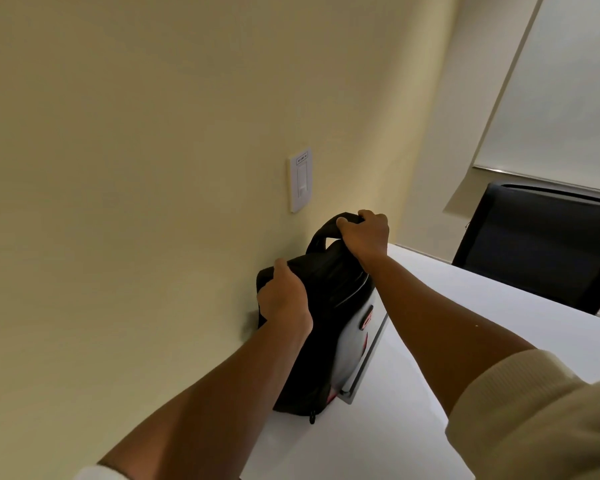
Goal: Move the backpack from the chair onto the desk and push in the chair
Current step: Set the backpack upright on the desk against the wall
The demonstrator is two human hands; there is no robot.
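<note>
A black backpack [329, 306] with a grey and red front panel stands upright on the white desk [465, 323], its back against the yellow wall. My right hand [364, 237] is closed on its top carry handle. Gripping the bag's upper left corner is my left hand [284, 299]. A black chair [541, 244] shows beyond the desk's far edge on the right; only its backrest is visible.
A white wall plate [300, 180] is mounted on the yellow wall above the bag. A grey metal cable slot [364, 368] lies in the desk beside the bag's base. A pale window blind [561, 84] hangs at upper right.
</note>
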